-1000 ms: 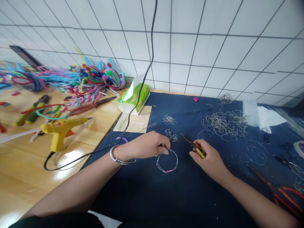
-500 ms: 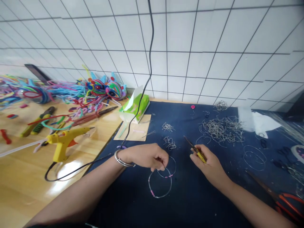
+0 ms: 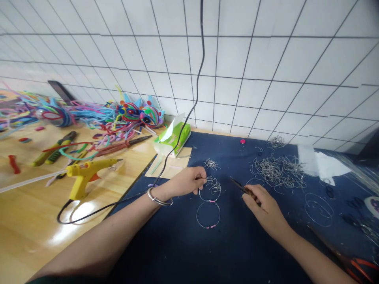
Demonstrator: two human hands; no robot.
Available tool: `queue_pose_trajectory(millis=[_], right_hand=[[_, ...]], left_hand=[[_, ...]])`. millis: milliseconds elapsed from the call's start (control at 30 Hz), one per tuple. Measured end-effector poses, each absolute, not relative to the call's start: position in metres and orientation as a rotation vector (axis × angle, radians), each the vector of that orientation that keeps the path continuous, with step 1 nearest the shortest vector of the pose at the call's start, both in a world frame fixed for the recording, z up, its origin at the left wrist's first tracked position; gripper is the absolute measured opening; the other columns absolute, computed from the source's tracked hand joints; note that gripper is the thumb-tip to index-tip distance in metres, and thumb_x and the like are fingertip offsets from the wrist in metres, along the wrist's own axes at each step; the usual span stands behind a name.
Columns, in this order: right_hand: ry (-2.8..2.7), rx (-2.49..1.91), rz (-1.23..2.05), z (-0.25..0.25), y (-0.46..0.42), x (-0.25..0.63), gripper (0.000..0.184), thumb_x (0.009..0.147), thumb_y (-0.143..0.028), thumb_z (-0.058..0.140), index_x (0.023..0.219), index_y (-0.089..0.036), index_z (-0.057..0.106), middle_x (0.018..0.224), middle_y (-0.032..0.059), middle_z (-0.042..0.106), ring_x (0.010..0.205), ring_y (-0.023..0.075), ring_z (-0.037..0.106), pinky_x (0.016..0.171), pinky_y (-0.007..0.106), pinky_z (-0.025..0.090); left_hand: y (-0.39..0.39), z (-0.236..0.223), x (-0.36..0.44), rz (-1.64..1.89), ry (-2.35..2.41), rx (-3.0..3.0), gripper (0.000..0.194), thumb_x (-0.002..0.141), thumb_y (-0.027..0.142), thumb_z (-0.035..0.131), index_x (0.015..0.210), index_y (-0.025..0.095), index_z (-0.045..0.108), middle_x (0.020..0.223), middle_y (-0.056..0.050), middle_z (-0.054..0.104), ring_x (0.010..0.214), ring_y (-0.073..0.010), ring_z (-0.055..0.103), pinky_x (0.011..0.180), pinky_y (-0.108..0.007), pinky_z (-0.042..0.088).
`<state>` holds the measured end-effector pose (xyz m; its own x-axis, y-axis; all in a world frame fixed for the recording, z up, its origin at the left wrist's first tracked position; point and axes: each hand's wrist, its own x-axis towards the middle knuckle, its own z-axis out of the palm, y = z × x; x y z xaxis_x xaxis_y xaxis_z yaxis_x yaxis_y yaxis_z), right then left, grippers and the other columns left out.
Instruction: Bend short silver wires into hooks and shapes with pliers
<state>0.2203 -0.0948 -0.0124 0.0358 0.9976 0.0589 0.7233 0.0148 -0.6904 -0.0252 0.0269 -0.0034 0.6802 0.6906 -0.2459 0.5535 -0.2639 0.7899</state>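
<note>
My left hand point(image 3: 191, 180), with a silver bangle on its wrist, pinches a thin wire ring point(image 3: 219, 195) between thumb and fingertips. Pink beads sit on the ring's near side, and its far side overlaps a small pile of wire bits point(image 3: 215, 184). Just nearer to me, a second wire ring point(image 3: 197, 220) with several pink beads lies on the dark blue cloth point(image 3: 237, 244). My right hand point(image 3: 262, 203) is closed around a pair of pliers point(image 3: 238, 184), their dark jaws pointing up and left, apart from both rings.
A yellow glue gun point(image 3: 84, 175) and green-handled pliers point(image 3: 55, 152) lie on the wooden table at left. A green tissue pack point(image 3: 177, 138) stands behind a hanging black cable point(image 3: 199, 79). Tangled wire point(image 3: 276, 171), wire coils point(image 3: 318, 209) and orange-handled scissors point(image 3: 359, 268) are on the right.
My left hand has carried the held ring away from me, from in front of the other ring to beyond it. The pliers have turned a little in my right hand. The view has shifted slightly.
</note>
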Motion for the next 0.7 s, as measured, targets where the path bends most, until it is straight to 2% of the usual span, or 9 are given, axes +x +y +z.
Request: queue_pose_trajectory(millis=[133, 233, 333, 500, 700], right_hand=[[-1.905, -1.86, 0.476, -0.011, -0.09, 0.225, 0.036, 0.083, -0.048, 0.039, 0.108, -0.026, 0.051, 0.095, 0.0033, 0.054, 0.085, 0.0179, 0.052, 0.074, 0.032, 0.042], [-2.005, -1.945, 0.392, -0.012, -0.086, 0.225, 0.037, 0.082, -0.051, 0.037, 0.104, -0.027, 0.053, 0.092, 0.0026, 0.056, 0.082, 0.0176, 0.054, 0.07, 0.031, 0.042], [-2.112, -2.007, 0.313, -0.012, -0.08, 0.222, 0.038, 0.082, -0.053, 0.035, 0.1, -0.026, 0.055, 0.084, 0.0023, 0.057, 0.077, 0.0169, 0.055, 0.065, 0.028, 0.042], [-2.26, -2.023, 0.163, -0.008, -0.065, 0.211, 0.038, 0.083, -0.053, 0.033, 0.092, -0.025, 0.057, 0.078, 0.0026, 0.056, 0.074, 0.0164, 0.055, 0.057, 0.024, 0.038], [-2.39, -1.984, -0.063, -0.005, -0.049, 0.199, 0.035, 0.083, -0.05, 0.035, 0.086, -0.022, 0.057, 0.074, 0.0045, 0.052, 0.072, 0.0174, 0.052, 0.059, 0.026, 0.036]], left_hand=[[0.034, 0.004, -0.03, 0.384, 1.012, 1.901, 0.019, 0.082, 0.033, 0.04, 0.085, 0.015, 0.045, 0.071, -0.002, 0.06, 0.053, -0.0074, 0.054, 0.049, -0.019, 0.038], [0.042, 0.004, -0.034, 0.608, 1.052, 1.795, 0.019, 0.082, 0.034, 0.041, 0.086, 0.016, 0.046, 0.071, -0.002, 0.058, 0.052, -0.0069, 0.052, 0.044, -0.018, 0.034], [0.047, -0.002, -0.035, 0.691, 1.061, 1.7, 0.019, 0.08, 0.034, 0.044, 0.087, 0.017, 0.049, 0.07, -0.001, 0.058, 0.051, -0.0073, 0.053, 0.04, -0.016, 0.03], [0.047, -0.009, -0.033, 0.708, 1.038, 1.744, 0.016, 0.079, 0.031, 0.046, 0.08, 0.017, 0.052, 0.065, 0.0, 0.057, 0.049, -0.0074, 0.053, 0.045, -0.018, 0.036], [0.049, -0.012, -0.035, 0.706, 1.082, 1.82, 0.015, 0.079, 0.03, 0.047, 0.077, 0.017, 0.054, 0.063, 0.001, 0.058, 0.048, -0.0081, 0.055, 0.048, -0.02, 0.04]])
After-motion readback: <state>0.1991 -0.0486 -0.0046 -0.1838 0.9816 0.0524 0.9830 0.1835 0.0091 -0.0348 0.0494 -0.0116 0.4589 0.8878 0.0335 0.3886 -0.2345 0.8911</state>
